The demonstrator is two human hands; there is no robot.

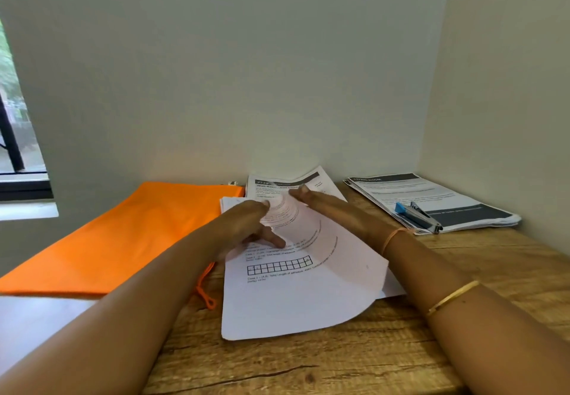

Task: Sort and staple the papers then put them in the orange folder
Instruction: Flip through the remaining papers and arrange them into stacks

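A loose set of white printed papers (296, 299) lies in the middle of the wooden desk, its top sheet curled up at the far end. My left hand (246, 228) rests on the papers with fingers spread, thumb pointing right. My right hand (333, 209) lies flat with straight fingers against the lifted sheet. The orange folder (123, 240) lies flat to the left, its orange zip cord (205, 293) hanging by the papers. A second paper stack (438, 197) sits at the back right with a blue and grey stapler (418, 214) on top.
The wooden desk (308, 364) stands in a corner, with white walls behind and on the right. A window (15, 117) is at the left. A pale surface (37, 323) adjoins the desk at the front left.
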